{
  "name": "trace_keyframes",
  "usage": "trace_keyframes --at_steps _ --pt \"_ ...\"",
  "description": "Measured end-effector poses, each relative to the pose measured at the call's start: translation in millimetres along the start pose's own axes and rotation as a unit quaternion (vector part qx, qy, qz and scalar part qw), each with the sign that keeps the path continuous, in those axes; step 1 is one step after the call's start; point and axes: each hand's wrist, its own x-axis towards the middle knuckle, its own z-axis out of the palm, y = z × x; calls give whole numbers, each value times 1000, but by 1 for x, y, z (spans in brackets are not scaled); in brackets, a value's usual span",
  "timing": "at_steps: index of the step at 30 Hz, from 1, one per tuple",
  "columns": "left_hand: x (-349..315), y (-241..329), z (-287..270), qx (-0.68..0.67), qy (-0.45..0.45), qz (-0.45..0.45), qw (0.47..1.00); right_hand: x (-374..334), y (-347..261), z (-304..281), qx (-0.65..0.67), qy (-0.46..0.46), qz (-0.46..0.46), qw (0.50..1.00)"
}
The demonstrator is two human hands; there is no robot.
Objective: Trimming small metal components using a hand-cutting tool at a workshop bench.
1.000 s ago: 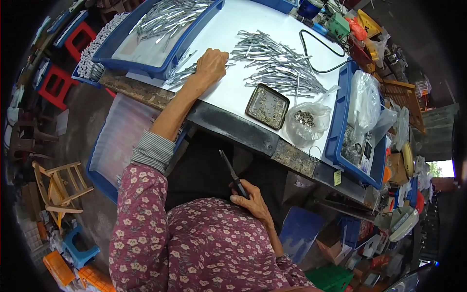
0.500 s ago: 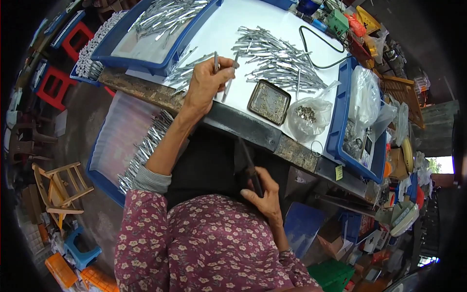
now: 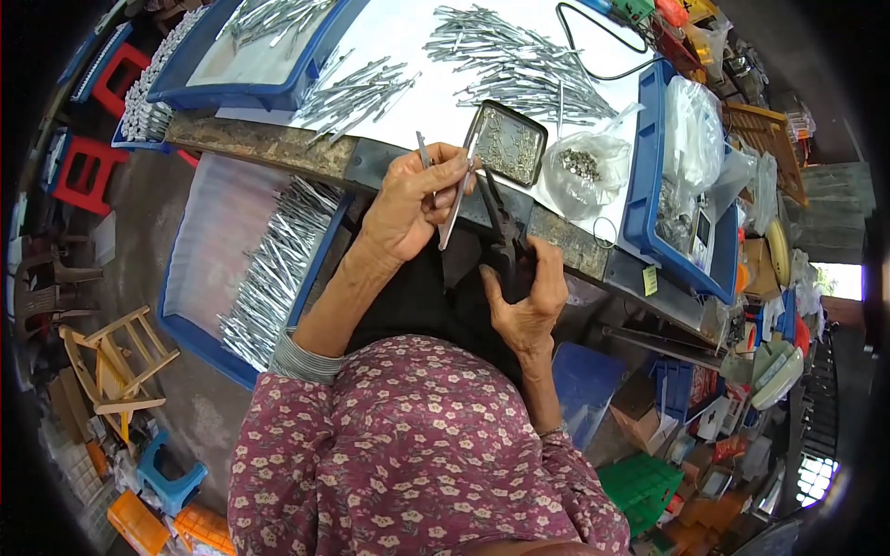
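Note:
My left hand (image 3: 417,199) is closed in a pinch on slim silver metal strips (image 3: 454,215); one slants down past the fingers and another sticks up beside the index finger. Close by on the right, my right hand (image 3: 533,301) grips dark pliers (image 3: 505,232). Their jaws point up toward the left fingertips and the strip; whether they touch it I cannot tell. Beyond the hands, a small rectangular metal tray (image 3: 508,144) holds tiny metal pieces. Next to it lies a clear plastic bag (image 3: 584,181) of small round metal parts.
Two heaps of metal strips, a large one (image 3: 519,65) and a smaller one (image 3: 357,97), lie on the white tabletop. Blue trays flank them at left (image 3: 222,93) and right (image 3: 640,185). Below the table edge (image 3: 269,144), another blue tray (image 3: 181,324) holds more strips.
My left hand has drawn back from the strip heaps to the table edge with the strips. My right hand has raised the pliers from my lap toward it. The view has shifted slightly.

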Motion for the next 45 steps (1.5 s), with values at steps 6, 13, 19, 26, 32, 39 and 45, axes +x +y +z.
trace_keyframes --at_steps 6,13,19,26,32,39,45 --pt "-4 -8 -2 -32 -7 5 999 -3 5 4 -35 15 -32 999" --pt "-4 -10 -1 -30 2 -4 1000 -4 9 4 -42 18 -25 999" --pt "-4 -17 5 -30 20 20 999 -10 11 5 -4 -6 17 1000" --pt "-5 -30 18 417 129 317 842 -8 0 -8 308 -178 257 899" --pt "7 -23 5 604 -2 541 585 -15 8 -15 526 -215 351 744" --pt "2 -21 3 621 16 448 643 -22 5 -5 604 -226 385 659" --pt "20 27 -9 578 199 278 741 -26 9 3 552 -237 356 716"
